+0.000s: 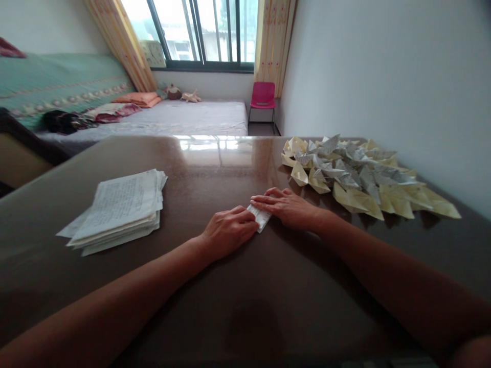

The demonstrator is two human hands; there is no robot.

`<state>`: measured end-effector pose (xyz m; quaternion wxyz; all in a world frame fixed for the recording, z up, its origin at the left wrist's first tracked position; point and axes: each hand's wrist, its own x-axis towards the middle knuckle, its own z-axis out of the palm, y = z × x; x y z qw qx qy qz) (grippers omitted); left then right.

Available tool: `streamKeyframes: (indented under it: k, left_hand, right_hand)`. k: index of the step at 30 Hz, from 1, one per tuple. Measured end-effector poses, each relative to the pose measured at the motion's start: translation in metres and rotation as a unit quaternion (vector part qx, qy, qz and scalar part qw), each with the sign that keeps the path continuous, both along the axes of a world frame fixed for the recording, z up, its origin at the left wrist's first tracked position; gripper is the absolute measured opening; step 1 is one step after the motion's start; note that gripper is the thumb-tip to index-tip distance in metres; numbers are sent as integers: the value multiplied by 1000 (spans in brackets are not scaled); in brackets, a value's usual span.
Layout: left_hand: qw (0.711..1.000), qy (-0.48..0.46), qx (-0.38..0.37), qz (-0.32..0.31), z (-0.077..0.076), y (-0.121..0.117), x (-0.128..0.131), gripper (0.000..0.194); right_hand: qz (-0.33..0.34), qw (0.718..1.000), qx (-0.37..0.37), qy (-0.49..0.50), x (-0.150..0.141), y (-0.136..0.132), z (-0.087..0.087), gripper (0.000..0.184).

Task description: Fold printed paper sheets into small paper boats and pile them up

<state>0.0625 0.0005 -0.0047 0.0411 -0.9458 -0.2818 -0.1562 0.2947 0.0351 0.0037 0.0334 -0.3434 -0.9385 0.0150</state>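
Observation:
A small folded piece of written paper lies on the brown table between my two hands. My left hand has its fingers curled together on the near left end of the paper, gripping it. Across the far right side of that paper, my right hand lies with its fingers stretched out and pressing down. The thumb of the right hand is hidden. Folded paper boats, some cream and some grey-white with writing, crowd the table's right side, beyond my right hand.
A stack of handwritten sheets sits on the left of the glossy table. Past the far edge are a bed with folded cloths and soft toys, a pink chair and a window. A white wall borders the right side.

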Motion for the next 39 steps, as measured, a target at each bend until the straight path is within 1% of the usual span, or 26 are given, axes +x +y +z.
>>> streamKeyframes:
  k: [7,11,13,16,18,20,22,24,26,28,30,33,36,39]
  left_hand:
    - [1000,28,7,11,3,-5,0,27]
    - [1000,23,8,10,0,-5,1,28]
    - [1000,12,4,-1,-1,-3,-1,27]
    - [1000,-13,10,-9,-4,4,-6,26]
    - [999,-28,17,-6,-5,9,-10,25]
    - [999,-34,19,-10,-6,13,-14,25]
    - [999,-33,21,-23,-5,15,-15,25]
    - [999,-31,25,-35,-4,15,-15,24]
    - [998,-32,29,-41,-2,15,-14,24]
    - [998,-30,31,-43,-1,14,-13,24]
    - [999,-23,29,-40,-1,14,-13,24]
    - [999,-8,22,-27,-2,14,-13,25]
    - [1000,6,13,-8,-1,14,-13,26]
    - [1000,7,0,14,0,12,-13,26]
  right_hand:
    - [-11,1000,19,20,-3,-2,4,52]
    - [27,999,17,19,-10,-9,9,43]
    - [21,1000,14,5,-10,-11,11,42]
    - [-6,1000,7,-13,-4,-8,14,46]
    - [-5,1000,-1,-6,0,-5,17,45]
    - [9,1000,-13,26,2,-3,22,40]
    - [44,996,-37,70,1,-3,27,34]
    - [82,989,-60,103,-1,-3,30,32]
    - [97,986,-66,116,-4,-4,29,28]
    - [88,987,-58,119,-6,-4,24,24]
    - [79,989,-49,119,-7,-4,18,24]
    - [90,988,-47,118,-5,-1,11,23]
    - [96,985,-70,124,1,3,8,20]
    - [83,982,-104,137,8,7,7,18]
